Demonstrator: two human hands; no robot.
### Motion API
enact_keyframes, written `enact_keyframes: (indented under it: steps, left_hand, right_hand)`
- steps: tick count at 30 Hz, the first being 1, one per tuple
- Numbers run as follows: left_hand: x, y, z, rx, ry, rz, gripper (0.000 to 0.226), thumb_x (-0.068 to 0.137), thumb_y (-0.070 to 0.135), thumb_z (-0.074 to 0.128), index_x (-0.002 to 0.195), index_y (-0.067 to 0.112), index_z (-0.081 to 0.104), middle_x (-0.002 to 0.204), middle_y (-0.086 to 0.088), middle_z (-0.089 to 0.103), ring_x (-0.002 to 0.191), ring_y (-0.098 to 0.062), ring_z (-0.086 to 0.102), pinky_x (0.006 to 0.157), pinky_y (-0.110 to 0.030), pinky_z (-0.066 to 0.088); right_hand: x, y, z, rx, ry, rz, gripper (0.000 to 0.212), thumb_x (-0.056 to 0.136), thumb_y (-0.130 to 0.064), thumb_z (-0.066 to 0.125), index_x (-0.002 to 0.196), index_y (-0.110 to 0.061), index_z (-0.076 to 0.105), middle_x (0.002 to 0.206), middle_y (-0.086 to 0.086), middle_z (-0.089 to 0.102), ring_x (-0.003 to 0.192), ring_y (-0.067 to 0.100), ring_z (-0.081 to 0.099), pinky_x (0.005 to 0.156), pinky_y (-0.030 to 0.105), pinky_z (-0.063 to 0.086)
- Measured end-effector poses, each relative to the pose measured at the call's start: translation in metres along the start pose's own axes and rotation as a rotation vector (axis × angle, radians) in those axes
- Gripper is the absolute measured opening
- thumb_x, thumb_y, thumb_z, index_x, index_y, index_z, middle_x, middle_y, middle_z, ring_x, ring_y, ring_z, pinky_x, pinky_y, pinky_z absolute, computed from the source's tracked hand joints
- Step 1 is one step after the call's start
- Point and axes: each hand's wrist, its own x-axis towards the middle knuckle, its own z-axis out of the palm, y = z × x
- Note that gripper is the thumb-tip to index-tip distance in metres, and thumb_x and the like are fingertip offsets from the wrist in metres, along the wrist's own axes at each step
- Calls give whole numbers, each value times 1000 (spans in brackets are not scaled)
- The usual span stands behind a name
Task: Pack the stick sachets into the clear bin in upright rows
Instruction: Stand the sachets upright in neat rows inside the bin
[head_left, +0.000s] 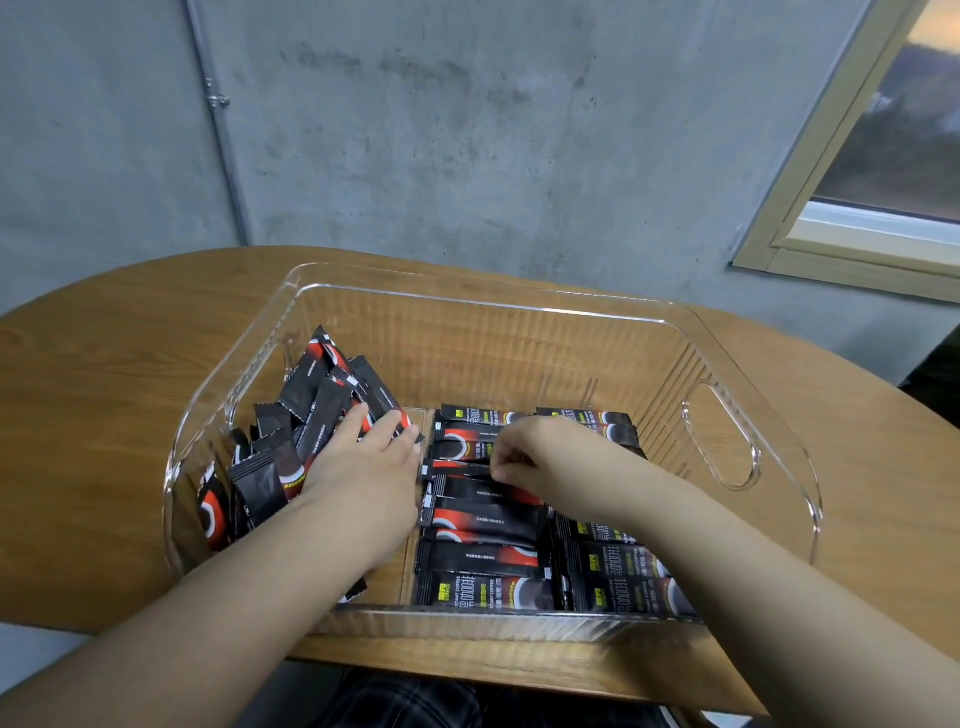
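Note:
A clear bin stands on the wooden table. Its left part holds a loose heap of black and red stick sachets, many leaning against the left wall. In the middle and right part, sachets lie in two ordered rows. My left hand lies flat on the heap with straight fingers. My right hand reaches into the middle row, its fingers curled and pinching a sachet there.
The bin has a cut-out handle in its right wall. The oval wooden table stands against a grey concrete wall. A window frame is at the upper right.

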Motion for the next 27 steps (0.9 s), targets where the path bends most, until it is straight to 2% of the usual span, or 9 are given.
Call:
enact_keyframes:
  steps: [3, 7, 9, 17, 22, 27]
  left_hand:
    - [1, 0, 1, -3, 11, 4, 59, 103, 35, 21, 153, 12, 1, 161, -3, -5, 147, -25, -9, 115, -49, -8]
    - [2, 0, 4, 6, 14, 7, 60, 102, 35, 23, 153, 12, 0, 161, -4, -6, 147, -26, -10, 115, -49, -8]
    - [2, 0, 4, 10, 18, 8, 61, 102, 36, 24, 153, 12, 1, 161, -4, -6, 147, -26, -10, 115, -50, -8]
    - [3, 1, 5, 18, 27, 7, 62, 102, 37, 26, 153, 12, 1, 161, -4, -4, 147, -26, -9, 116, -50, -7]
    - [2, 0, 6, 7, 43, 9, 61, 102, 37, 24, 153, 10, 4, 161, -5, -2, 147, -27, -7, 116, -50, -6]
    - [1, 0, 4, -8, 36, 4, 60, 102, 36, 23, 153, 11, 3, 161, -4, -3, 147, -26, -8, 116, -50, -7]
  right_hand:
    - [-5, 0, -5, -15, 18, -7, 7, 88, -31, 63, 90, -27, 58, 85, -11, 55, 85, 12, 54, 76, 27, 46]
    - [-13, -3, -1, -196, -88, -2, 36, 81, -43, 70, 111, -24, 62, 104, -5, 57, 101, 14, 50, 88, 33, 45]
    - [-13, -4, 6, -227, -85, -30, 39, 80, -42, 70, 113, -24, 61, 107, -5, 58, 106, 16, 48, 90, 34, 43]
    - [-6, -13, 14, -306, -21, -130, 35, 82, -39, 68, 113, -24, 60, 110, -4, 61, 106, 17, 52, 84, 31, 38]
    - [-13, 3, -9, -289, 5, 39, 26, 83, -36, 67, 103, -19, 67, 103, -1, 64, 101, 19, 56, 86, 35, 48]
    - [-7, 11, -5, -300, -93, 105, 29, 86, -30, 65, 97, -4, 67, 100, 12, 65, 97, 27, 58, 84, 42, 50]
